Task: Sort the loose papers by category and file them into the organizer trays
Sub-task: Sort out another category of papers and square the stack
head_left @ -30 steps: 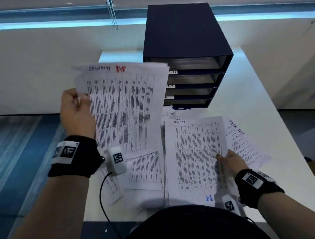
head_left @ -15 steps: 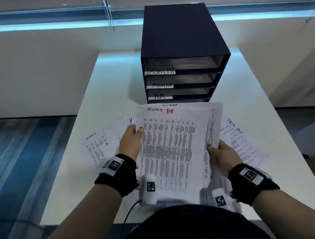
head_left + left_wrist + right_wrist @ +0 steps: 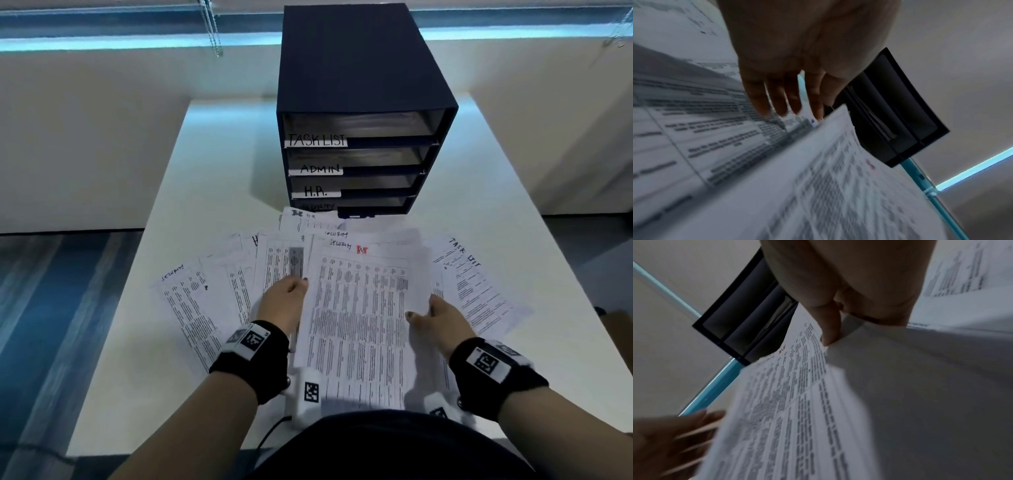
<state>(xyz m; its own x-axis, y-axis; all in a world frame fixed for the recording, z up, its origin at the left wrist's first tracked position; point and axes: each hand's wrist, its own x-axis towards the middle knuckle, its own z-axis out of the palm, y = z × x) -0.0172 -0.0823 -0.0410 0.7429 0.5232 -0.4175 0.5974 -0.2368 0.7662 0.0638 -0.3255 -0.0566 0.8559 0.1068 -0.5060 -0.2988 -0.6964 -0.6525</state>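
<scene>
A dark blue organizer [image 3: 346,68] stands at the table's far middle, its trays labelled TASK LIST, ADMIN, H.R. and, lowest, SECURITY. In front of it lies a stack of SECURITY sheets [image 3: 359,308] whose top sheet has a red mark. My right hand [image 3: 442,318] pinches the stack's right edge, thumb on top. In the right wrist view the right hand's thumb [image 3: 830,324] presses on the stack [image 3: 787,402]. My left hand [image 3: 286,301] is at the stack's left edge. Its straight fingers [image 3: 777,97] touch the sheets spread below.
Loose sheets fan out on the white table [image 3: 222,171]: a SECURITY sheet [image 3: 191,308] at left, an H.R. sheet [image 3: 308,219] by the organizer, a TASK LIST sheet [image 3: 479,284] at right. The table's left edge drops to blue floor.
My left hand brought its SECURITY sheet down from the upper left onto the sheets under my right hand. The joined stack has sunk toward the table, and the left fingers have straightened.
</scene>
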